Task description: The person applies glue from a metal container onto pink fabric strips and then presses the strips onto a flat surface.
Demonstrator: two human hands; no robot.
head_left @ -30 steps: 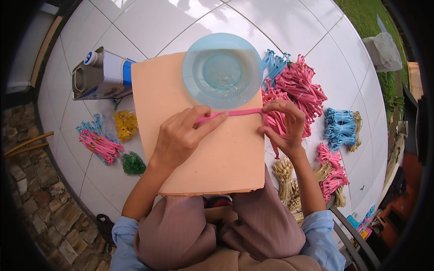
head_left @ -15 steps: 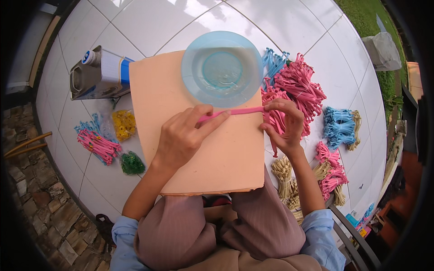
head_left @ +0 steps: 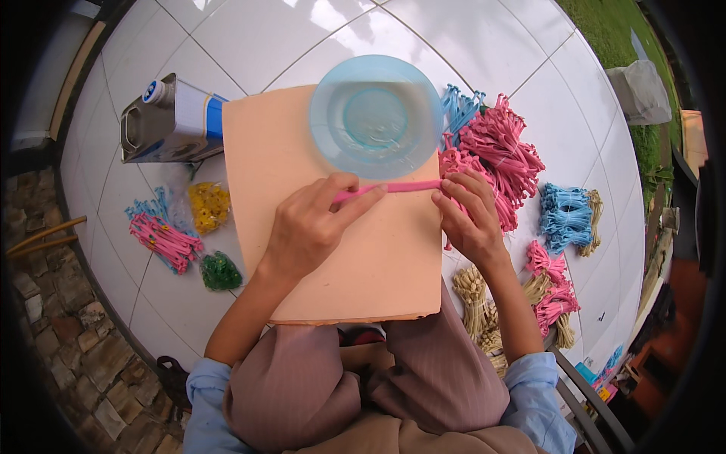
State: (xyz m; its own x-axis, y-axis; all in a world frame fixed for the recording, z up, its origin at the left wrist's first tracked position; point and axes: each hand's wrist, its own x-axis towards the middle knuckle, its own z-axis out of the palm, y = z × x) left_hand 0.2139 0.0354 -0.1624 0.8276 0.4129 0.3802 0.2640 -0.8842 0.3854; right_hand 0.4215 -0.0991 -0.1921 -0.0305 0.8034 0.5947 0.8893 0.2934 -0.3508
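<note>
Below bowl rim, both hands' grip pinching pink strip, board bare beneath

Home patio or porch, likely outdoors. White tiled floor serves as the work surface; rough stone paving borders its left edge, grass beyond its far right corner. Craft bundles lie on the tiles.
</note>
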